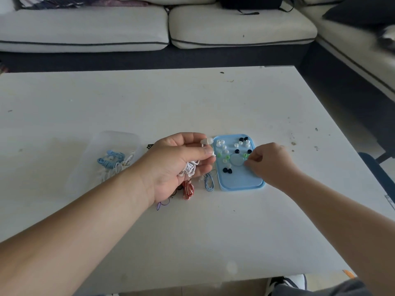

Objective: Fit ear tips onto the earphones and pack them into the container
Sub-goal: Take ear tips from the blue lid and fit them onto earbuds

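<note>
Left hand (181, 161) grips the bunched white earphones (191, 167), one bud (207, 141) poking out. Right hand (269, 163) curls its fingertips at a green ear tip (245, 155) on the blue lid (239, 180) — pinched or not, can't tell. Tip-picking stage, I'd say; next, seat it squarely on the bud. Clear container (119, 139) sits left, its contents blurry.
</note>
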